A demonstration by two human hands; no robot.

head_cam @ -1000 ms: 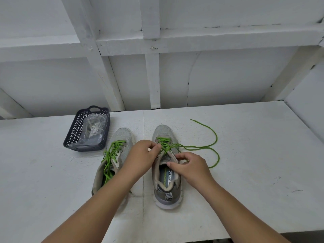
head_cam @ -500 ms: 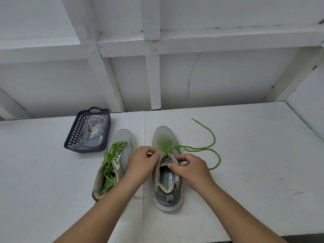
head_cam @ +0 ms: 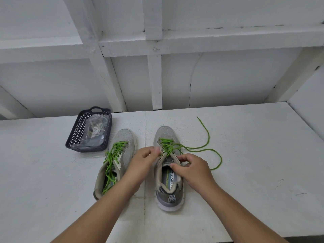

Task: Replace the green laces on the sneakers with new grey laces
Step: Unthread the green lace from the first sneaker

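Two grey sneakers stand side by side on the white table, toes pointing away. The left sneaker is fully laced in green. The right sneaker has its green lace partly undone, with loose ends trailing to the right across the table. My left hand pinches the lace at the left eyelets of the right sneaker. My right hand has curled fingers at the shoe's right collar, pinching the lace there. New grey laces in a clear bag lie in the basket.
A dark perforated basket stands behind and left of the sneakers. The white table ends at a white framed wall behind and a side wall at the right. A seam runs down the table between the shoes.
The view has shifted slightly downward. Both hands stay on the right sneaker's upper eyelets; the crossed lace over the tongue looks a little looser and the loose ends have shifted slightly.
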